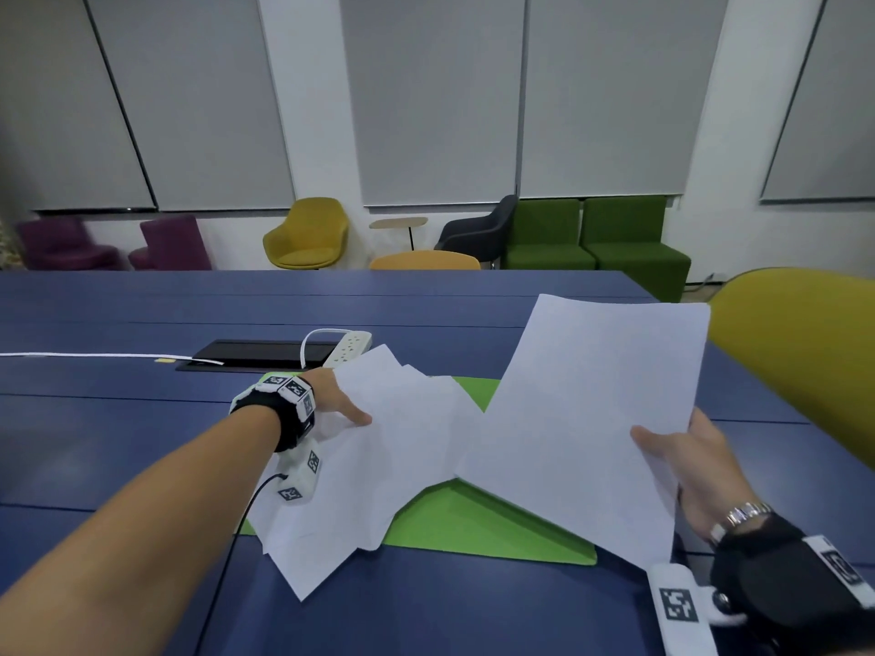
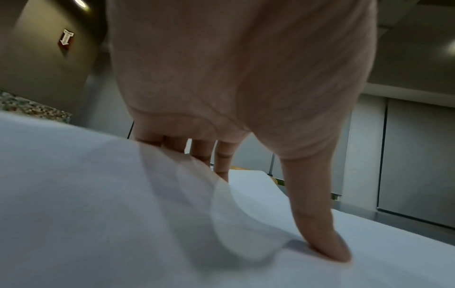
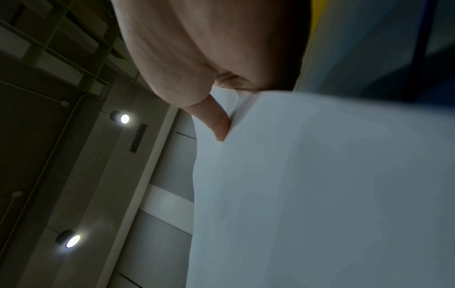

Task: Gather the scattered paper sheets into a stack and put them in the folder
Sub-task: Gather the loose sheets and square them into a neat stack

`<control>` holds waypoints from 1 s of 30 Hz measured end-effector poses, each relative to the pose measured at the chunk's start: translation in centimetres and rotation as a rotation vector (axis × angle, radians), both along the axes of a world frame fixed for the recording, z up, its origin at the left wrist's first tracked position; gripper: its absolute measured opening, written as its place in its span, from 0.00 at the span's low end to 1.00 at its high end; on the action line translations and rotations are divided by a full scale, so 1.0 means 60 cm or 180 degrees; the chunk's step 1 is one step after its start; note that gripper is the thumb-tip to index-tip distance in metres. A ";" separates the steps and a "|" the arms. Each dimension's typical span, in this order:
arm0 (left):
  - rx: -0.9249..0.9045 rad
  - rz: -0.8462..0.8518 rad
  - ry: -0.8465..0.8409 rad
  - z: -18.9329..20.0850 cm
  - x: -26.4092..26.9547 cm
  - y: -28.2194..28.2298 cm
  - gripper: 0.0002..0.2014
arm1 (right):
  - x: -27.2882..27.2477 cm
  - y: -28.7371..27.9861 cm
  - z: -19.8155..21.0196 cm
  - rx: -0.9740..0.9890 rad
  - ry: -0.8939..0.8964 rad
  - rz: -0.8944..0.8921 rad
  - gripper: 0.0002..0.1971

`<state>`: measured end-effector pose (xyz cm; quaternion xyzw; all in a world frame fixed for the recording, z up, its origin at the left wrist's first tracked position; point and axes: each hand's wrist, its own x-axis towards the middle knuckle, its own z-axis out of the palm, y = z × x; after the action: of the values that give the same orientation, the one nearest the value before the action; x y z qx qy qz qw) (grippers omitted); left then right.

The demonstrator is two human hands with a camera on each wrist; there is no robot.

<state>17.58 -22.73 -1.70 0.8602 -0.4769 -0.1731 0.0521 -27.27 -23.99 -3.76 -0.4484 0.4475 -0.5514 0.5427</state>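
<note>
A fan of several white sheets (image 1: 393, 461) lies partly lifted over the green folder (image 1: 478, 518) on the blue table (image 1: 118, 419). My left hand (image 1: 345, 407) grips their left edge. The left wrist view shows its thumb (image 2: 317, 230) pressing on top of the sheets (image 2: 98, 204) with its fingers (image 2: 202, 150) tucked beneath. My right hand (image 1: 682, 447) pinches the right edge of a large white sheet (image 1: 596, 409), raised and tilted above the folder's right part. In the right wrist view its thumb (image 3: 218, 122) lies on that sheet (image 3: 320, 194). Much of the folder is hidden under paper.
A white power strip (image 1: 349, 348) and a black cable hatch (image 1: 251, 355) sit behind the left hand, and a white cord (image 1: 94, 356) runs off left. A yellow chair back (image 1: 800, 357) stands close at the right. More chairs line the far wall.
</note>
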 end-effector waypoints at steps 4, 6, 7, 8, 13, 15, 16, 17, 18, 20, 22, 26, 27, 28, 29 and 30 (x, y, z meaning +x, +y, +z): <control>-0.0009 0.0153 -0.0060 -0.003 0.005 -0.003 0.30 | -0.001 -0.002 -0.004 0.0048 0.0023 -0.0002 0.23; 0.0001 0.0193 0.0021 0.002 0.001 -0.003 0.31 | -0.002 -0.002 -0.004 0.0061 0.0021 -0.0015 0.22; 0.0005 0.0183 0.0022 0.003 0.002 -0.004 0.32 | -0.002 -0.003 -0.004 0.0066 0.0022 -0.0021 0.22; 0.0010 0.0217 -0.0031 0.007 0.000 -0.001 0.33 | -0.002 -0.003 -0.004 0.0072 0.0028 -0.0024 0.22; -0.0161 0.0360 -0.0098 0.005 0.011 -0.002 0.42 | -0.003 -0.006 -0.008 0.0089 0.0040 -0.0028 0.21; -0.0090 0.0340 -0.0138 0.002 0.016 -0.005 0.35 | -0.004 -0.008 -0.011 0.0096 0.0059 -0.0030 0.21; -0.0010 0.0331 -0.0141 0.000 0.022 -0.008 0.33 | -0.004 -0.009 -0.014 0.0096 0.0054 -0.0026 0.21; 0.0025 0.0339 -0.0130 0.001 0.022 -0.009 0.32 | -0.004 -0.010 -0.016 0.0101 0.0036 -0.0019 0.21; 0.0054 0.0363 -0.0138 0.004 0.022 -0.010 0.31 | -0.004 -0.011 -0.017 0.0107 0.0010 -0.0014 0.21; 0.0006 0.0397 -0.0200 0.006 0.025 -0.013 0.31 | -0.004 -0.012 -0.016 0.0113 -0.0021 -0.0014 0.21; -0.0173 0.0514 -0.0344 0.007 0.029 -0.011 0.33 | -0.005 -0.013 -0.013 0.0106 -0.0028 -0.0012 0.20; -0.0436 0.0500 -0.0318 0.013 0.041 -0.006 0.21 | -0.006 -0.013 -0.011 0.0101 0.0038 -0.0019 0.21; -0.0528 0.0466 -0.0269 0.016 0.042 -0.002 0.15 | -0.006 -0.013 -0.011 0.0099 0.0055 -0.0037 0.21; -0.0603 0.0449 -0.0267 0.019 0.045 0.000 0.12 | -0.006 -0.014 -0.012 0.0097 0.0063 -0.0051 0.22; -0.0699 0.0460 -0.0268 0.024 0.048 0.003 0.10 | -0.006 -0.014 -0.013 0.0103 0.0067 -0.0064 0.22; -0.0819 0.0485 -0.0263 0.030 0.052 0.005 0.09 | -0.005 -0.014 -0.013 0.0103 0.0074 -0.0069 0.22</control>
<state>20.68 -22.41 0.12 0.8865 -0.4302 -0.0706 0.1552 -27.59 -24.86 -4.53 -0.4411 0.4674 -0.5448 0.5387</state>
